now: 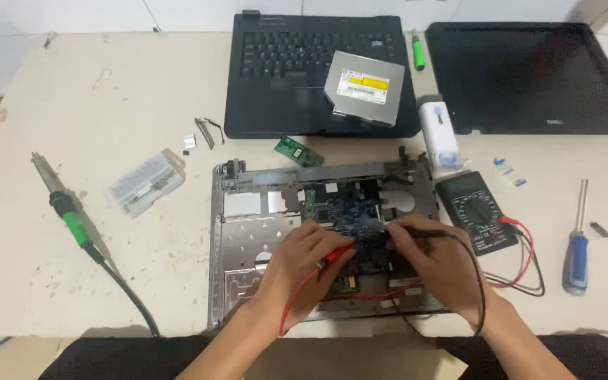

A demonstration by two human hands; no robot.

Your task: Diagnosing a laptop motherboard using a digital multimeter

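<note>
Left hand (302, 255) pinching red probe (333, 257), tip down on blue circuit board (355, 219). Right hand (432, 255) gripping black probe (416, 233), tip on same board, just right of red one. Board seated in opened laptop chassis (248, 232), near centre of surface (107, 105), directly under both hands. Black multimeter (476, 211) just right of chassis, leads trailing to hands. Counted: two probes, one multimeter, one soldering iron (72, 218) left, one blue screwdriver (577, 257) right, one silver optical drive (364, 88) far, on black keyboard panel (283, 77).
</note>
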